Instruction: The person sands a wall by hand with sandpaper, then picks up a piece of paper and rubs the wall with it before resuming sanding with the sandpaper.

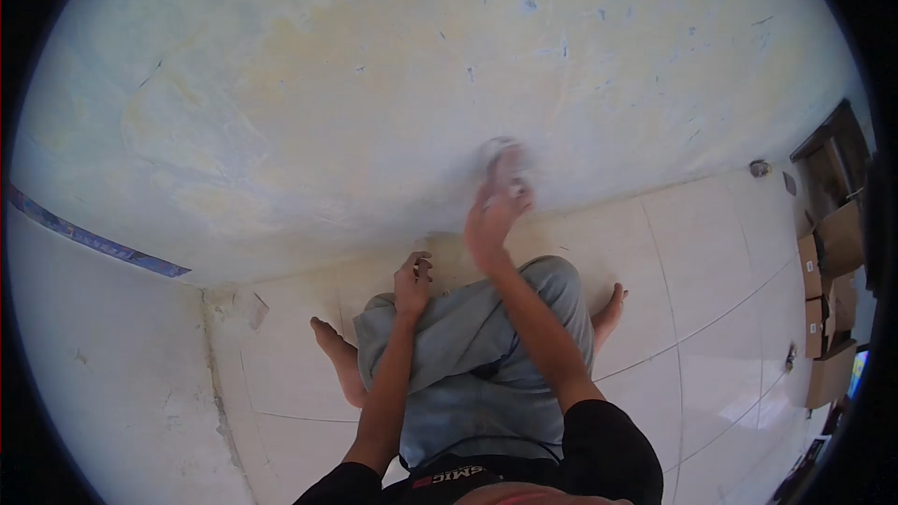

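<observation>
Right hand (pixel 493 222) holds a blurry pale thing (pixel 502 144) on the wall (pixel 309 112) near its bottom edge; pushing hard might scratch; left hand (pixel 412 284), I can't tell

The wall (pixel 327 84) stands ahead, boxes (pixel 842 299) far right.

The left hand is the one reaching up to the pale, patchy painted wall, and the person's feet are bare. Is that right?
Not quite: the head view shows the right hand reaching up to the pale, patchy painted wall. The left hand is lower, by the grey cloth trousers. The person's feet are indeed bare.
</observation>
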Available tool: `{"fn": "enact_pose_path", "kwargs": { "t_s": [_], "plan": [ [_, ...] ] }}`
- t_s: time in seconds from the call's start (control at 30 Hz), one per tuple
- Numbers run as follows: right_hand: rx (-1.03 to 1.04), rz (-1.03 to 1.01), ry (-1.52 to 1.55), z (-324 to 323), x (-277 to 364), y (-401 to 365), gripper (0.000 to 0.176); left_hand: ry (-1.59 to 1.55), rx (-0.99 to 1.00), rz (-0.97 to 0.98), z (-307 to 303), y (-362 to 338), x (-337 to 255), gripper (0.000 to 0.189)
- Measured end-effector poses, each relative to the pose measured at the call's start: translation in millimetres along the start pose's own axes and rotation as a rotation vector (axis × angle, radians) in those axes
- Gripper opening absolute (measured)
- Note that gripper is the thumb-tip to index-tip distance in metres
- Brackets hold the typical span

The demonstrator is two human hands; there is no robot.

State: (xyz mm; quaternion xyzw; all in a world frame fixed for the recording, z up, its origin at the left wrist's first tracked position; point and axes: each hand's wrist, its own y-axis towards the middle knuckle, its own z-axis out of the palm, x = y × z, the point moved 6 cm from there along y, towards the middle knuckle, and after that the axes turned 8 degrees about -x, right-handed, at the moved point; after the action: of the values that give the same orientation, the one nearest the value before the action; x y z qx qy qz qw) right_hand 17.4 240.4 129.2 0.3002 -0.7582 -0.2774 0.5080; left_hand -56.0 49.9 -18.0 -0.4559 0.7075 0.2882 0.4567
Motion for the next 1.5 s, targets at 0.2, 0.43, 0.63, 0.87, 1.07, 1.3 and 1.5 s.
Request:
{"fn": "enact_pose_path", "kwargs": {
  "t_s": [0.2,0.43,0.63,0.87,1.07,1.3,1.5],
  "plan": [
    [0.247,-0.005,-0.056,8,19,-29,0.066,-0.025,-0.022,0.003,3,-2,4,0.022],
    [-0.040,0.208,0.318,2,-8,-11,0.057,-0.012,-0.011,0.007,-2,0,7,0.023],
    [-0.170,0.364,0.146,-5,-17,-1,0.059,-0.003,0.002,0.029,-3,-4,2,0.023],
    [-0.051,0.336,0.144,3,-9,-15,0.054,0.037,0.001,0.014,-4,-8,-4,0.023],
    [0.013,0.393,0.124,24,-31,-20,0.053,0.020,-0.001,-0.037,-3,-1,0,0.023],
    [0.141,0.317,0.071,17,-4,-41,0.059,-0.003,0.014,-0.012,3,1,-2,0.023],
    [-0.033,0.252,0.107,19,5,-36,0.054,-0.048,-0.015,0.018,-4,-5,3,0.021]
  ]
}}
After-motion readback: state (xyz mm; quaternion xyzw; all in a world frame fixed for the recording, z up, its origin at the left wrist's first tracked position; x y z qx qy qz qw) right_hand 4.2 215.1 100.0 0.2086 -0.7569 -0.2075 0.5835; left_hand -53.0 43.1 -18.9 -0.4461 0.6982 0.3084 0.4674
